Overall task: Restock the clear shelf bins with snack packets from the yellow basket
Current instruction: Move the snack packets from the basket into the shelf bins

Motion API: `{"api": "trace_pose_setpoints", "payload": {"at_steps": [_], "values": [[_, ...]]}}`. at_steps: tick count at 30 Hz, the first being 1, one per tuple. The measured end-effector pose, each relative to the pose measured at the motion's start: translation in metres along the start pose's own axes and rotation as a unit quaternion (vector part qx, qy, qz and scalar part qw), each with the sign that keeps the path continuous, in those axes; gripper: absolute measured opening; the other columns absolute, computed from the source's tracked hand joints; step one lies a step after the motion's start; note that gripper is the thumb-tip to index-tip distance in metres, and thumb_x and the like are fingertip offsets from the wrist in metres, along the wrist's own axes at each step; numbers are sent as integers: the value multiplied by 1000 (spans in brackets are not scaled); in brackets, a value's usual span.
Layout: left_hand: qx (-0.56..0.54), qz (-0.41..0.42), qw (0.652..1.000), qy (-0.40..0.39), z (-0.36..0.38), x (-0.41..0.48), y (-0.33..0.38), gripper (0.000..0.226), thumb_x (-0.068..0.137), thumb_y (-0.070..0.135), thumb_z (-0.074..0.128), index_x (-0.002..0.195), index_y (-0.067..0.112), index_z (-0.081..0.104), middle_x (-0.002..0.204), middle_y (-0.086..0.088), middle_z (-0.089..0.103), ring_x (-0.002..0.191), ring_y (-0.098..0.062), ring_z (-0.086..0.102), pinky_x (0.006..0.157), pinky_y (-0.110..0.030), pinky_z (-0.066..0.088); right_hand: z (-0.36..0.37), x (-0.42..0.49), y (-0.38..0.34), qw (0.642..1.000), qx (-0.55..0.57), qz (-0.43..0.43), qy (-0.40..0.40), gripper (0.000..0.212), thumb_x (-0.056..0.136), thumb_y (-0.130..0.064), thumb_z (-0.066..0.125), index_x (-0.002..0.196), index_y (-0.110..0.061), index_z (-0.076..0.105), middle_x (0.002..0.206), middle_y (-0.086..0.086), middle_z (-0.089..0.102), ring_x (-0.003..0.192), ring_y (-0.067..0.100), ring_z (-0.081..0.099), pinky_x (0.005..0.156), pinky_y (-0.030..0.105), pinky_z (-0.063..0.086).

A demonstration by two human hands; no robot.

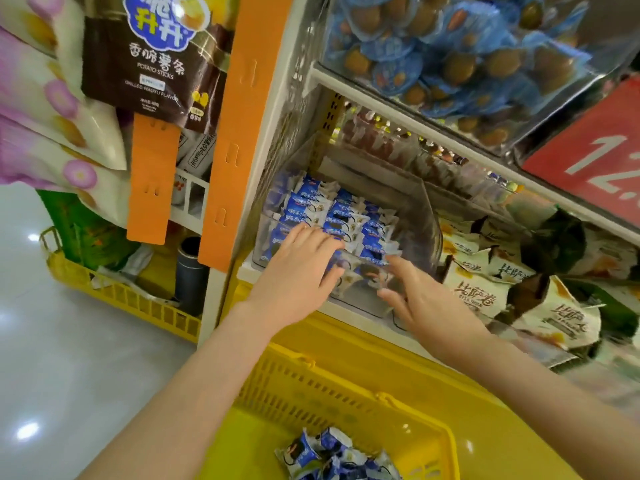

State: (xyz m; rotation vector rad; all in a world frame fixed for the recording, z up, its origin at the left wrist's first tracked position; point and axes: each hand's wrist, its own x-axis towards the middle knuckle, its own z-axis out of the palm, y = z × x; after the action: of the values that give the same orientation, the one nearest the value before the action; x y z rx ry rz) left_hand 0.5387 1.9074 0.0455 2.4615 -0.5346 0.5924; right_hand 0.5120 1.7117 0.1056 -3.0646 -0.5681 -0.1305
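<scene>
A clear shelf bin (420,216) on the lower shelf holds several blue-and-white snack packets (332,211) stacked in rows. My left hand (298,268) lies flat over the front packets in the bin, fingers straight. My right hand (420,299) reaches to the bin's front right edge with fingers spread and touching the clear wall; it holds nothing that I can see. Below my arms stands the yellow basket (346,386), with several more blue-and-white packets (332,455) at its bottom.
A neighbouring bin to the right holds white-and-brown snack packets (485,289). Above hangs a bin of blue-wrapped snacks (450,53) and a red price sign (595,150). An orange shelf post (235,133) and hanging snack bags stand left. A second yellow basket (114,292) sits on the floor.
</scene>
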Motion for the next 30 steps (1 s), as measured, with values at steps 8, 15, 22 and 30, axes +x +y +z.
{"api": "trace_pose_setpoints", "payload": {"at_steps": [8, 15, 22, 30], "values": [[37, -41, 998, -19, 29, -58, 30, 37, 93, 25, 47, 129, 15, 48, 133, -5, 45, 128, -25, 38, 108, -38, 28, 54, -77, 21, 998, 25, -15, 54, 54, 96, -42, 27, 142, -17, 37, 144, 0, 39, 133, 14, 34, 109, 17, 15], [61, -99, 959, -258, 117, -141, 38, 31, 99, 30, 34, 126, 21, 44, 123, 3, 48, 113, -13, 42, 95, -28, 31, 171, -148, 42, 988, 105, 92, -66, 36, 101, -35, 30, 131, -23, 46, 126, -4, 45, 118, 14, 44, 95, 22, 36], [-10, -181, 877, -444, 212, -209, 42, 39, 97, 31, 42, 133, 16, 38, 136, -3, 42, 123, -17, 42, 102, -29, 35, 286, -210, 49, 912, 172, 213, -307, 48, 101, -28, 36, 145, -13, 22, 145, 4, 31, 131, 20, 33, 107, 25, 29], [-115, -271, 833, -469, 285, -197, 53, 65, 94, 40, 48, 146, 11, 21, 149, -10, 30, 135, -26, 32, 107, -36, 31, 336, -214, 43, 880, 122, 262, -377, 69, 98, -31, 46, 148, -8, 4, 156, 5, 10, 145, 23, 9, 117, 31, 17]]}}
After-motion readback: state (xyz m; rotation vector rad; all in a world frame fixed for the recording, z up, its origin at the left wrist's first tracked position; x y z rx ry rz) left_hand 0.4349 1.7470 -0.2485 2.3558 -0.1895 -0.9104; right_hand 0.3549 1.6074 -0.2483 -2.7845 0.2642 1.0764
